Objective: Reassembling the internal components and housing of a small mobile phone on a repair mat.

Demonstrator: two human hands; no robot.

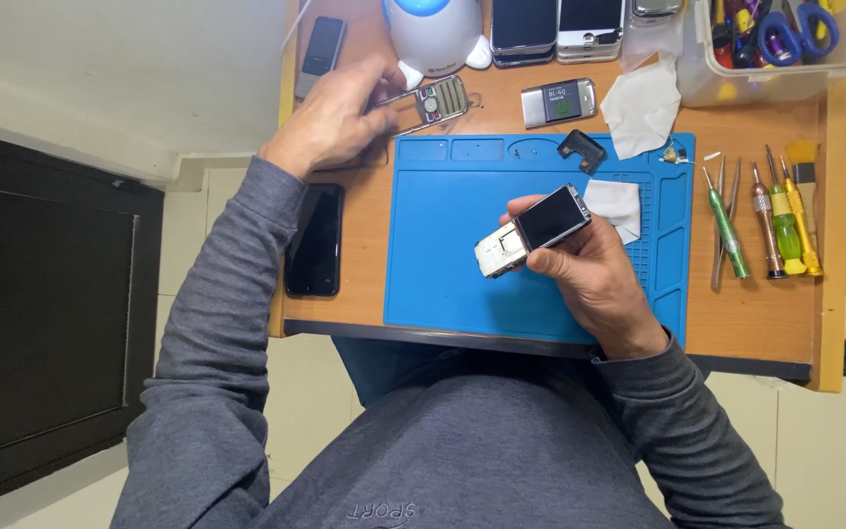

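From the head view, the right hand (pixel 594 279) pinches a small bar-shaped phone body with dark screen and bare white lower frame (pixel 533 230) above the blue rubber work mat (pixel 443 255); its long axis slants, screen end up-right, white end down-left. Beyond the mat's upper-left corner, the left hand (pixel 330 122) closes its fingers on a silver keypad cover (pixel 433 101), its long axis pointing right.
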